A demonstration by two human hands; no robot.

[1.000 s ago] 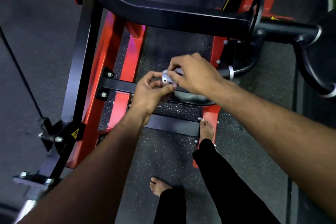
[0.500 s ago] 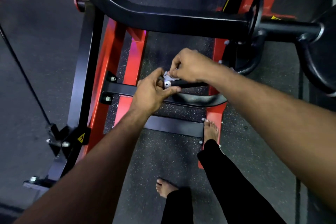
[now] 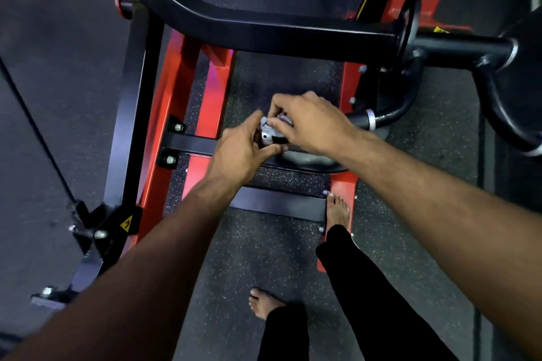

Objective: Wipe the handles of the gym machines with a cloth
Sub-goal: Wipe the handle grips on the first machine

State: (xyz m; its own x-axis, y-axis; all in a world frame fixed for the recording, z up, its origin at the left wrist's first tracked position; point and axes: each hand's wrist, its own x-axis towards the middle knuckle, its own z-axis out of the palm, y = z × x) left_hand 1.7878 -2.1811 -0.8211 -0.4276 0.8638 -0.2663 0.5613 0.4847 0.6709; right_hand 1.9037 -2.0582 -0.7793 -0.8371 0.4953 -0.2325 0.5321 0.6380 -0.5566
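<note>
Floor: dark speckled rubber [image 3: 264,243] under both hands.
Left hand [image 3: 240,152]: fingers curled round the handle [image 3: 265,138] tip, steadying it.
Cloth [image 3: 271,123]: bunched on the handle between the hands.
Right hand [image 3: 308,121]: pinches the cloth for rubbing.
Change: half a second ago it was further along the grip.

Cloth [image 3: 281,123]: pale grey, crumpled, bunched over the tip of the handle, mostly hidden
Handle [image 3: 384,118]: black curved tube with a silver ring, running from the machine's right side toward centre; metal end cap [image 3: 266,138] visible beneath the cloth
</note>
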